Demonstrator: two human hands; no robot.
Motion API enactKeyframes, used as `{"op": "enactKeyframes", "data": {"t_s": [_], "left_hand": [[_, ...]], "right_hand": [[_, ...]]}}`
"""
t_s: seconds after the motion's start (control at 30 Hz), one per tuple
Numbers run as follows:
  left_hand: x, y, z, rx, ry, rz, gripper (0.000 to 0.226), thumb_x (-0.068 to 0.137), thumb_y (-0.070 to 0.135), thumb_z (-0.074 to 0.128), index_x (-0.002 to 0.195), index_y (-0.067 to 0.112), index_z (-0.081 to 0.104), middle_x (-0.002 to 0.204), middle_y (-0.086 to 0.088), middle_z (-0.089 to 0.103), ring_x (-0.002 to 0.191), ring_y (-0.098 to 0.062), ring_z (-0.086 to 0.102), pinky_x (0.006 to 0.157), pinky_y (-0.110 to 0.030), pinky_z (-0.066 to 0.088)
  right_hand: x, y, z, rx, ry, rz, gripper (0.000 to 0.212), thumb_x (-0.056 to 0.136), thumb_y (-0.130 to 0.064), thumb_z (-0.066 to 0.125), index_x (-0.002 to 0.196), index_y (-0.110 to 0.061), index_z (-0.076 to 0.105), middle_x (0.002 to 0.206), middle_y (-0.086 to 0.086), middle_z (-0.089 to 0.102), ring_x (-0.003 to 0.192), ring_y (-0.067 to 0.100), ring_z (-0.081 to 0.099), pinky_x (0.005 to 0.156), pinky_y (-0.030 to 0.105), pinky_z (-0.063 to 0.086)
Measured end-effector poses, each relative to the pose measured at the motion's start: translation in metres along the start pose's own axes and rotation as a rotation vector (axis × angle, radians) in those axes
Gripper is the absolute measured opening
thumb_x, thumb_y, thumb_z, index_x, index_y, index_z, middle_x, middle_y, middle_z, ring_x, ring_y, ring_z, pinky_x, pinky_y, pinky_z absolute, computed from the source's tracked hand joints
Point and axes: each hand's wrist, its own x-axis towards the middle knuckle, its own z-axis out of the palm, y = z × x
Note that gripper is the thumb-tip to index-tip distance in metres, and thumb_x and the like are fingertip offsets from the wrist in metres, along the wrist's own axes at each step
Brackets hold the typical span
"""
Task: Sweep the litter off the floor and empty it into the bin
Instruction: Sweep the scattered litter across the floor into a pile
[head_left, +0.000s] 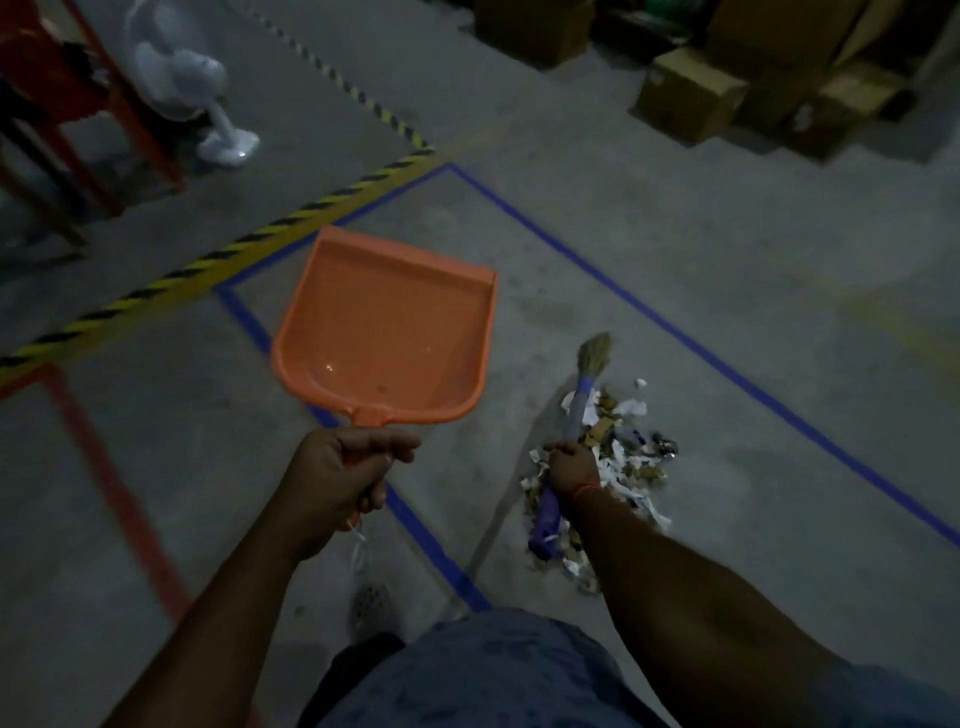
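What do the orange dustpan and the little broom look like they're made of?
The dustpan looks like moulded plastic: even orange colour, smooth, with small glints near the handle. The broom seems to have pale straw-like bristles, natural fibre or perhaps synthetic, and a purple handle that looks like plastic or a plastic wrap; the dim, blurred picture leaves that open.

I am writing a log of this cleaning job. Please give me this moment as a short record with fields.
left hand: left hand grips handle of orange dustpan, held above the floor
dustpan content: looks empty
right hand: right hand grips broom
litter: litter pile on floor, beside the broom
bin: not in view
background: cardboard boxes, white fan
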Motion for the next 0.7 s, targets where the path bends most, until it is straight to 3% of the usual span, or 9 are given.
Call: {"op": "enactKeyframes", "data": {"t_s": [0.07, 0.13, 0.2, 0.3, 0.43, 0.63, 0.7], "left_hand": [[0.027, 0.007, -0.02, 0.004, -0.078, 0.003, 0.034, 0.095, -0.012, 0.05, 0.1, 0.008, 0.077, 0.09, -0.01, 0.075, 0.043, -0.012, 0.051, 0.041, -0.021, 0.037], [0.054, 0.017, -0.038, 0.009, -0.158, 0.011, 0.034, 0.096, -0.011, 0.05, 0.1, 0.009, 0.078, 0.092, -0.01, 0.075, 0.043, -0.012, 0.052, 0.041, -0.022, 0.037], [0.082, 0.025, -0.053, 0.039, -0.219, 0.013, 0.034, 0.096, -0.01, 0.051, 0.099, 0.011, 0.078, 0.092, -0.011, 0.075, 0.044, -0.013, 0.052, 0.042, -0.022, 0.036], [0.122, 0.039, -0.064, 0.04, -0.28, 0.026, 0.03, 0.096, -0.01, 0.051, 0.101, 0.006, 0.076, 0.089, -0.012, 0.075, 0.044, -0.014, 0.051, 0.039, -0.02, 0.036], [0.189, 0.054, -0.073, 0.069, -0.365, 0.036, 0.032, 0.096, -0.011, 0.05, 0.102, 0.006, 0.077, 0.091, -0.013, 0.074, 0.044, -0.016, 0.05, 0.039, -0.022, 0.036], [0.307, 0.076, -0.07, 0.124, -0.384, 0.029, 0.034, 0.096, -0.01, 0.051, 0.1, 0.011, 0.078, 0.094, -0.012, 0.074, 0.046, -0.017, 0.051, 0.041, -0.023, 0.035], [0.343, 0.086, -0.068, 0.174, -0.41, 0.011, 0.034, 0.097, -0.006, 0.053, 0.099, 0.016, 0.079, 0.094, -0.012, 0.075, 0.048, -0.018, 0.052, 0.044, -0.024, 0.033]], "right_hand": [[0.004, -0.002, 0.015, 0.034, 0.047, 0.015, 0.022, 0.09, -0.007, 0.05, 0.091, -0.012, 0.072, 0.085, 0.015, 0.068, 0.071, 0.03, 0.064, 0.07, 0.042, 0.059], [0.011, -0.002, 0.029, 0.087, 0.108, 0.043, 0.023, 0.088, -0.005, 0.049, 0.09, -0.01, 0.072, 0.075, 0.017, 0.066, 0.061, 0.03, 0.062, 0.064, 0.047, 0.059], [0.0, -0.017, 0.041, 0.149, 0.17, 0.088, 0.024, 0.089, -0.002, 0.047, 0.082, -0.013, 0.068, 0.068, 0.018, 0.06, 0.05, 0.028, 0.058, 0.052, 0.039, 0.054], [0.007, -0.031, 0.053, 0.213, 0.241, 0.125, 0.028, 0.09, 0.0, 0.047, 0.076, -0.016, 0.066, 0.071, 0.02, 0.06, 0.047, 0.025, 0.055, 0.048, 0.028, 0.047], [0.033, -0.067, 0.067, 0.264, 0.293, 0.151, 0.026, 0.094, 0.0, 0.044, 0.084, -0.012, 0.065, 0.067, 0.012, 0.058, 0.05, 0.019, 0.054, 0.035, 0.015, 0.041], [0.141, -0.115, 0.078, 0.3, 0.31, 0.212, 0.028, 0.093, -0.001, 0.044, 0.079, -0.015, 0.065, 0.071, 0.018, 0.058, 0.053, 0.027, 0.057, 0.049, 0.032, 0.053], [0.173, -0.134, 0.077, 0.216, 0.261, 0.203, 0.024, 0.091, 0.002, 0.051, 0.086, -0.016, 0.066, 0.085, 0.014, 0.059, 0.062, 0.021, 0.055, 0.056, 0.032, 0.057]]}}
